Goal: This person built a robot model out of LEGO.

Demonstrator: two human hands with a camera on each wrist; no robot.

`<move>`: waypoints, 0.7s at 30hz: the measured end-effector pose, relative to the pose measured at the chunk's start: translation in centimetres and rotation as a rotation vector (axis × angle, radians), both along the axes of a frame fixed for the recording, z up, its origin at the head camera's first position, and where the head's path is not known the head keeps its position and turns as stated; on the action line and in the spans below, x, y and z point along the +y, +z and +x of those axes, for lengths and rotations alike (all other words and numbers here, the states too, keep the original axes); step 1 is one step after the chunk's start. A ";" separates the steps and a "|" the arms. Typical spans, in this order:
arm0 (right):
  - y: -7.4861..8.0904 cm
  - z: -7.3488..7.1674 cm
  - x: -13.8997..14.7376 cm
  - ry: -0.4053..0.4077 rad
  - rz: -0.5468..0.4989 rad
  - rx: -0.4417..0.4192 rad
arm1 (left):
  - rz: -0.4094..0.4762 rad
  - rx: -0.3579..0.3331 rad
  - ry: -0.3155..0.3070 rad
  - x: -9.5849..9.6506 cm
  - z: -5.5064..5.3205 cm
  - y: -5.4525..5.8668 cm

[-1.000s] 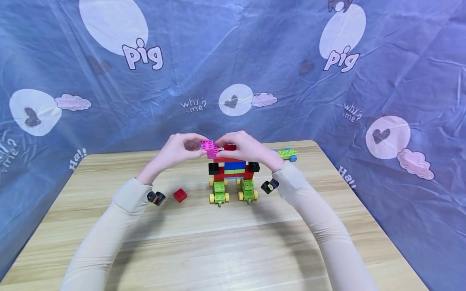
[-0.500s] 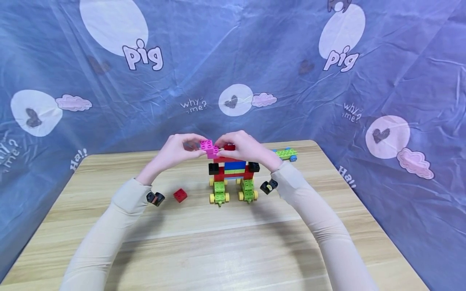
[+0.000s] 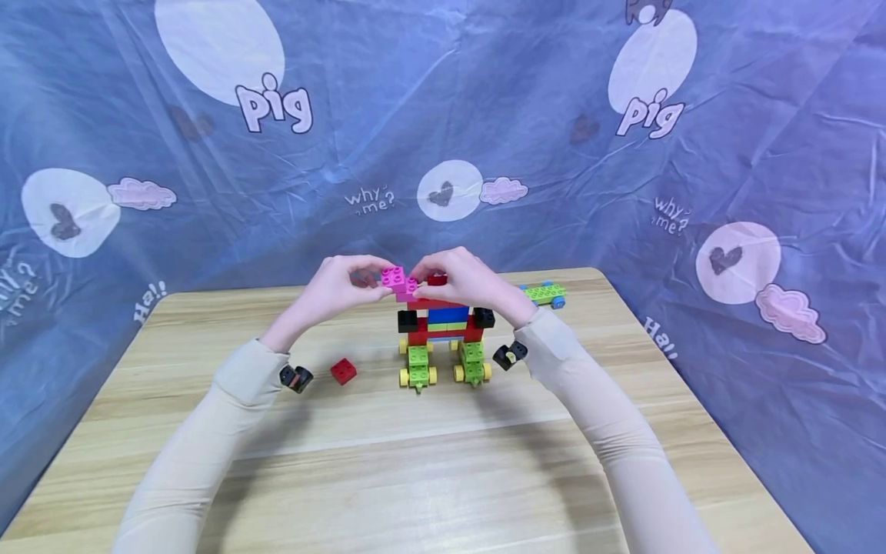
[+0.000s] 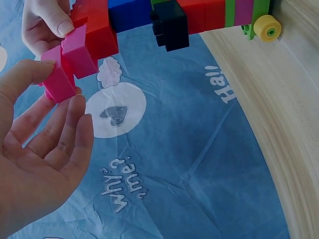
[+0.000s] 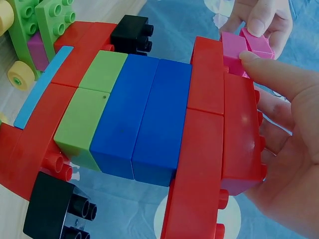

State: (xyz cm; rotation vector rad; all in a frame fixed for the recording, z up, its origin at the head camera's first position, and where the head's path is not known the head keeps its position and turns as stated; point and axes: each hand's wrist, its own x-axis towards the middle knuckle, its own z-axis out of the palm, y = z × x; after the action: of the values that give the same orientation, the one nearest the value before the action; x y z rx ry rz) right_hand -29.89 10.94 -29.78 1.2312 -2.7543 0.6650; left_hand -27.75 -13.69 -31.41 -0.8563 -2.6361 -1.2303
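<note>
Two pink toy bricks are stacked in an offset step at the upper left of a tall brick figure. My left hand (image 3: 342, 285) pinches the upper pink brick (image 4: 59, 82) between thumb and fingers. From the other side, my right hand (image 3: 460, 277) grips the lower pink brick (image 4: 79, 52), its thumb against the pink side beside a red brick (image 5: 241, 129). Below the hands, the figure's body has red bars, blue bricks (image 3: 447, 315), green bricks (image 5: 82, 114) and a black brick (image 3: 407, 321) out to each side. Green wheeled bases (image 3: 418, 368) with yellow wheels carry it, upright on the table.
A loose red brick (image 3: 343, 371) lies left of the figure on the wooden table (image 3: 388, 477). At the back right stands a green plate with blue wheels (image 3: 545, 293), partly behind my right arm. A printed blue cloth (image 3: 332, 115) hangs behind the table.
The upper pink brick has shifted slightly left, and a little more of the lower pink brick's studded top shows. Both hands keep their grip in nearly the same place.
</note>
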 end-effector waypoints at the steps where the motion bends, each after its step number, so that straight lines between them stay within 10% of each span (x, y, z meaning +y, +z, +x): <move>1: 0.0 0.0 0.0 -0.001 -0.002 0.000 | -0.001 0.003 0.001 0.0 0.0 0.0; 21: 0.1 0.1 -0.2 -0.035 -0.007 -0.042 | -0.161 0.090 -0.022 0.2 -0.1 0.9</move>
State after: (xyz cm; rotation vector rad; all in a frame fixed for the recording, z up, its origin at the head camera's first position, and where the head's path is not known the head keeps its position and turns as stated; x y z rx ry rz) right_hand -29.78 10.75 -29.71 1.1779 -2.7980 0.7050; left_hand -27.85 -13.54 -30.52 -0.9440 -2.6880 -0.9696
